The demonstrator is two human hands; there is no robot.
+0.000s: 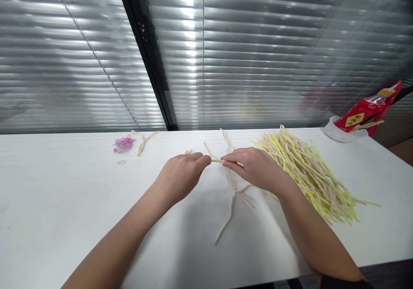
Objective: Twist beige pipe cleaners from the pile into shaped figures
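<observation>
A thin beige strand of yarn (217,161) stretches across the short gap between my hands, above the white table. My left hand (182,173) is closed, with thumb and forefinger pinching one end. From the other side my right hand (254,166) pinches the strand between its fingertips. Under and in front of the hands lie loose beige strands (232,205), crossing each other with branching ends. To the right, partly behind my right forearm, is a large pile of yellow and beige strands (301,173).
A heap of pink and purple small rubber bands (124,144) lies at the back left, with a single band (121,162) before it and a small beige bundle (145,143) beside it. At the back right, a white bowl (332,130) holds a red package (358,115). Blinds (258,65) stand behind.
</observation>
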